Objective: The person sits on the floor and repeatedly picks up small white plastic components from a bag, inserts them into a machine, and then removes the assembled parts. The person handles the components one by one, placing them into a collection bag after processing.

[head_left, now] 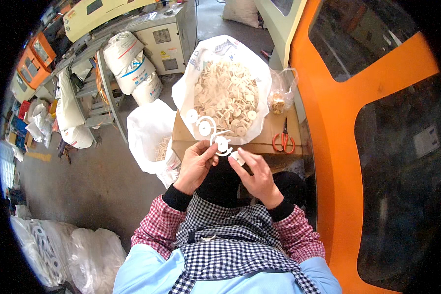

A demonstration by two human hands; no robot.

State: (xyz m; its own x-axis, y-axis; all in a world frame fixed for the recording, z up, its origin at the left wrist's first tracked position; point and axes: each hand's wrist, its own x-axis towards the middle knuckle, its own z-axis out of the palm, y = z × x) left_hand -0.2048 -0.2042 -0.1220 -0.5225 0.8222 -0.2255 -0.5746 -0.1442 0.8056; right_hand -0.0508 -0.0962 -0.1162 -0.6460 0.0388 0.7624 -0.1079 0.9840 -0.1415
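You pinch the white piece (222,141) of discs and curved strips in your left hand (197,164), right hand (257,177) fingers closed on its end disc (238,158).

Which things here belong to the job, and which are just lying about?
Likely the job:
White plastic moulding, held in the left hand and right hand
Large bag of cream stemmed discs
Smaller bag of thin strips

Seemingly just lying about:
Red-handled scissors
Stacked white sacks
Clear plastic bag

Both hands (197,164) (258,177) hold white plastic parts (222,142) near a sack (263,81) of beige pieces (225,98).
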